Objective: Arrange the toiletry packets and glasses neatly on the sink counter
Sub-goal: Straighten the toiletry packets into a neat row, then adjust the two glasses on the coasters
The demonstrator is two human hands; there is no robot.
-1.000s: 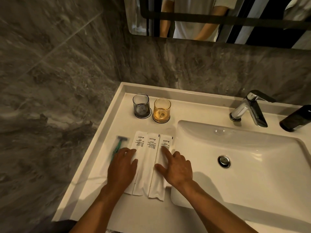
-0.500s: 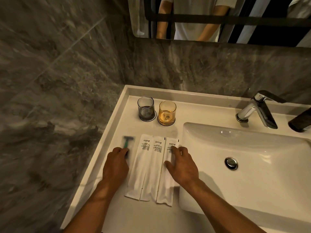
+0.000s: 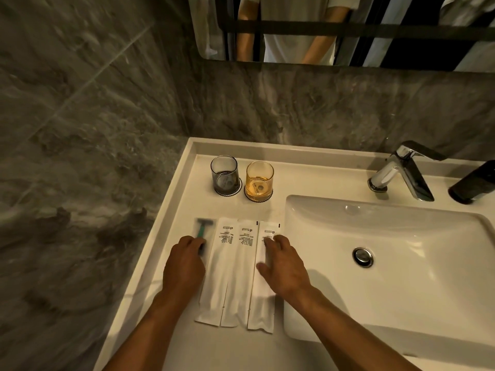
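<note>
Teal razor (image 3: 204, 229) in left hand (image 3: 184, 263) grip; right hand (image 3: 285, 266) flat, open on white packet (image 3: 263, 274).

Chrome faucet (image 3: 401, 170), basin drain (image 3: 363, 257), wall mirror (image 3: 348, 30)

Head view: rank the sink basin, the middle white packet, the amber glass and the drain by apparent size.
1. Sink basin
2. Middle white packet
3. Amber glass, though it stands farther from the camera than the packet
4. Drain

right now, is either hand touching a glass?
No: the left hand is on the razor and the right hand on a packet.
</note>
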